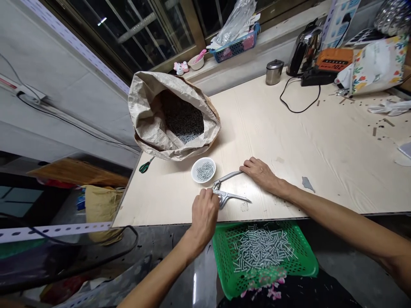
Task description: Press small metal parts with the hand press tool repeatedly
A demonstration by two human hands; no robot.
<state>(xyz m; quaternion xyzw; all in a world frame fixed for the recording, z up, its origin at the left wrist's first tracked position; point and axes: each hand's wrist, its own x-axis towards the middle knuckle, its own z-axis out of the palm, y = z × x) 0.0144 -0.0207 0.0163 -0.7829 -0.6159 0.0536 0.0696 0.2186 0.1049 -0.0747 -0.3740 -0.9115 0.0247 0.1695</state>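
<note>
My left hand (pixel 205 211) is closed around the head end of a silver spring-loaded hand plier (pixel 231 196), near the table's front edge. The plier's handles are spread apart, with a coil spring visible near the pivot; its jaws are hidden by my left hand. The fingers of my right hand (pixel 258 171) are closed on the tip of the upper handle. Just beyond the plier stands a small white bowl (pixel 194 172) holding many short thin metal pins. Below the table edge, a green plastic basket (pixel 224 280) rests at my lap, filled with silver pin-like metal parts.
A large woven sack (pixel 144 100) of dark small parts stands open at the back left. Green-handled scissors (pixel 144 167) lie beside it. At the back right are a metal canister (pixel 274 72), a kettle (pixel 305 49), an orange box (pixel 334 58) and a black cable (pixel 298 112).
</note>
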